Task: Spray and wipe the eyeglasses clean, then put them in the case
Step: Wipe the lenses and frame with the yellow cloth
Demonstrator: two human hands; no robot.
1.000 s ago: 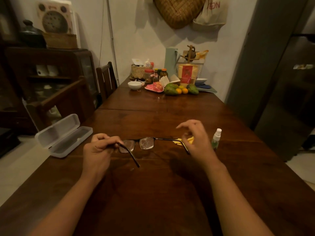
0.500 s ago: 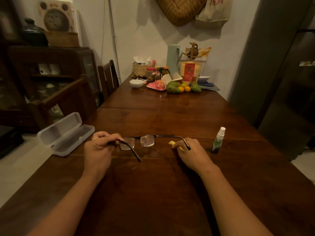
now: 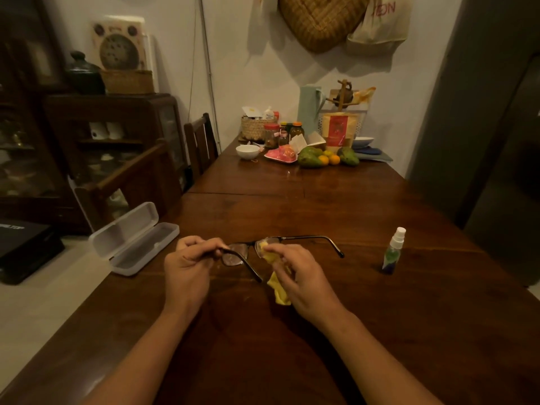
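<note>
Both reach forward: left hand (image 3: 187, 267) fingers (image 3: 204, 246) pinch eyeglasses (image 3: 233, 257); right hand (image 3: 305, 280) fingers (image 3: 282, 250) pinch cloth (image 3: 279, 291) against lens (image 3: 258, 248).

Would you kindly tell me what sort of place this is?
Most likely a home dining room: a long wooden table with a chair beside it, fruit and jars at its far end, and a glass-fronted cabinet by the wall.

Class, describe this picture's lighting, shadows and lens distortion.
Head view: dim, warm light; the basket throws a soft shadow on the wall; the wide lens tilts the cabinet and splays the table edges; the eyeglasses look hazy by the cloth.
</note>
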